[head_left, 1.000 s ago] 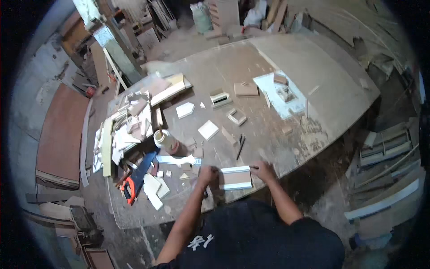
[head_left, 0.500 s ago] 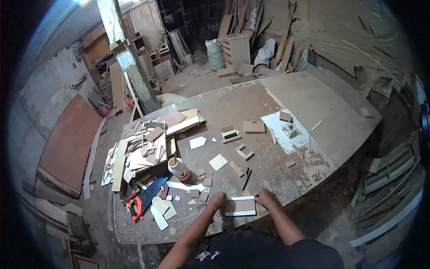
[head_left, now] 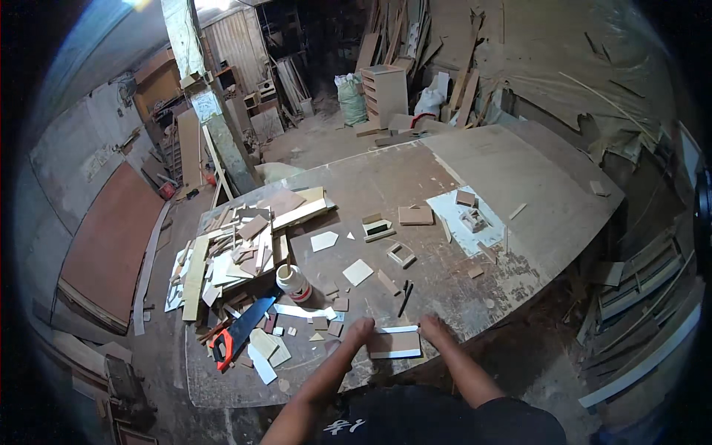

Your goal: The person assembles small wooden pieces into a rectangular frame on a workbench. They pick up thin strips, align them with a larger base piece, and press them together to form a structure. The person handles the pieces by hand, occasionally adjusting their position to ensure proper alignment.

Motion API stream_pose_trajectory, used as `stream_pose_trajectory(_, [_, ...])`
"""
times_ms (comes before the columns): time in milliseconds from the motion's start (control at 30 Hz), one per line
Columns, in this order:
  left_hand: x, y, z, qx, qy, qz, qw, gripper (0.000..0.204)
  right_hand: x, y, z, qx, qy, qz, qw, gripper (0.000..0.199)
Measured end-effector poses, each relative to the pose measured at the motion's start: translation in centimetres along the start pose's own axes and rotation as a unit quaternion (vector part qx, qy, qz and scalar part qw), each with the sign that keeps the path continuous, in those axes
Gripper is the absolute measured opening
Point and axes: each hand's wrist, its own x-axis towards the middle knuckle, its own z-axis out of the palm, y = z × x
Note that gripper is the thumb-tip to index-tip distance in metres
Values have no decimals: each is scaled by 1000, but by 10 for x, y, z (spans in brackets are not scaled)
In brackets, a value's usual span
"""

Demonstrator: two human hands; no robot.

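Observation:
A small brown rectangular board (head_left: 394, 342) with white strips along its far and near edges lies at the near side of the worktable. My left hand (head_left: 360, 331) is closed at its far left corner, and my right hand (head_left: 432, 328) is closed at the far right corner. Fingertips of both hands are mostly hidden. Just beyond the board lie two dark pens (head_left: 405, 298). Left of it are small wood offcuts (head_left: 335, 328), a white glue bottle (head_left: 294, 282) with its top open, and a handsaw (head_left: 241, 332) with an orange and black handle.
A heap of wood scraps (head_left: 241, 252) covers the table's left part. Small wooden frames (head_left: 401, 255), a brown block (head_left: 416, 215) and a white sheet (head_left: 452, 213) with pieces on it lie farther off. Beyond the worktable (head_left: 512, 170) stand a post (head_left: 222, 133) and a drawer cabinet (head_left: 386, 93).
The whole view has shifted slightly. Both hands stay at the far corners of the board, with little visible movement.

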Motion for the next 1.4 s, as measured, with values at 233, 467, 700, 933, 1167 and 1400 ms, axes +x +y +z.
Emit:
stream_pose_trajectory(233, [2,8,-4,7,18,26,999,15,-2,10,1,36,-19,-9,999,23])
stream_pose_trajectory(467, [8,2,4,-62,51,15,997,20,-23,5,-11,43,101,-62,992,21])
stream_pose_trajectory(700, [4,-3,10,-40,30,-5,999,17,-30,3,-3,133,122,-89,980,18])
stream_pose_trajectory(933, [6,-8,2,-40,1,-9,999,19,-28,1,2,144,135,-84,977,23])
stream_pose_trajectory(1167, [8,-14,-4,-92,7,-30,995,24,-22,0,8,145,130,-27,981,23])
stream_pose_trajectory(1400, [16,3,-15,-75,-9,-97,992,22,-18,5,-3,199,81,35,976,19])
